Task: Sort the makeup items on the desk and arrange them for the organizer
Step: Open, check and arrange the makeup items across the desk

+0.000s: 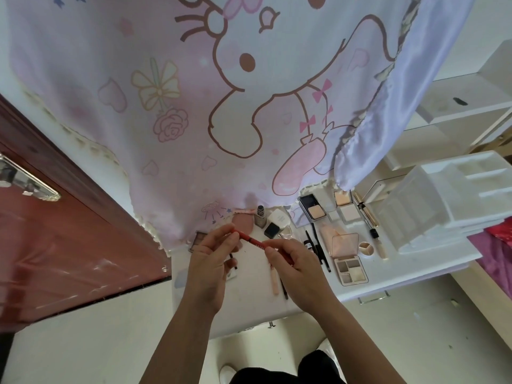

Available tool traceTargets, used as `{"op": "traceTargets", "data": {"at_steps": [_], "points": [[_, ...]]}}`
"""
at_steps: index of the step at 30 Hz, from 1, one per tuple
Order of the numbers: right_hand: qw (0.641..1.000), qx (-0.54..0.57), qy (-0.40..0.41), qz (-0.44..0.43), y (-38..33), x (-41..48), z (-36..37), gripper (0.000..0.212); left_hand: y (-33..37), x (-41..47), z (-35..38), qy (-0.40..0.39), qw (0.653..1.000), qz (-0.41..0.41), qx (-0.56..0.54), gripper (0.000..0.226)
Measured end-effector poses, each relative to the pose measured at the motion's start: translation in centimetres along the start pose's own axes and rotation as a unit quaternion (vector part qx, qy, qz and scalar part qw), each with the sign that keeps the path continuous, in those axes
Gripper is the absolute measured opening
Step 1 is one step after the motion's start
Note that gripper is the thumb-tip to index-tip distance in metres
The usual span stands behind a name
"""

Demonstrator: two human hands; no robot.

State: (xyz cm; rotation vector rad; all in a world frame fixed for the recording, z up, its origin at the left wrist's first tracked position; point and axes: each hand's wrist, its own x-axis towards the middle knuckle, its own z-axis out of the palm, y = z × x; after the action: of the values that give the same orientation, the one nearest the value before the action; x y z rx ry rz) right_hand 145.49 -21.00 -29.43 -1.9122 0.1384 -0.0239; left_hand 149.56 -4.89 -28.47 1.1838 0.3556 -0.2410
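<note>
A red makeup pencil (252, 241) is held above the white desk (388, 268) by both hands. My left hand (212, 252) pinches its far end and my right hand (288, 260) grips its near end. To the right lie an open eyeshadow palette (349, 261), two powder compacts (313, 207) (345, 206), black pencils (318, 245), a concealer tube (378, 243) and a foundation bottle (260, 216). A pale tube (274, 281) lies below my right hand. The white organizer (443, 206) stands at the desk's right end.
A cartoon-print curtain (221, 106) hangs over the desk's far edge. A red-brown door (69, 239) stands at the left. White shelves (471, 101) are at the far right. A black cube jar (272, 229) and a white jar (279, 218) sit behind my hands.
</note>
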Motion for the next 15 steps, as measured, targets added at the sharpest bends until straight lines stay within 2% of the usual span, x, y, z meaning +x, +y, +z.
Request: {"op": "traceTargets", "data": {"at_steps": [9, 15], "points": [[0.992, -0.018, -0.063, 0.107, 5.6, -0.8, -1.0, 0.016, -4.7, 1.6, -0.6, 0.006, 0.994, -0.095, 0.049, 0.016], [0.984, -0.032, -0.052, 0.167, 9.5, -1.7, -3.1, 0.011, -8.7, 3.2, 1.0, 0.025, 0.985, -0.146, 0.085, 0.014]]}}
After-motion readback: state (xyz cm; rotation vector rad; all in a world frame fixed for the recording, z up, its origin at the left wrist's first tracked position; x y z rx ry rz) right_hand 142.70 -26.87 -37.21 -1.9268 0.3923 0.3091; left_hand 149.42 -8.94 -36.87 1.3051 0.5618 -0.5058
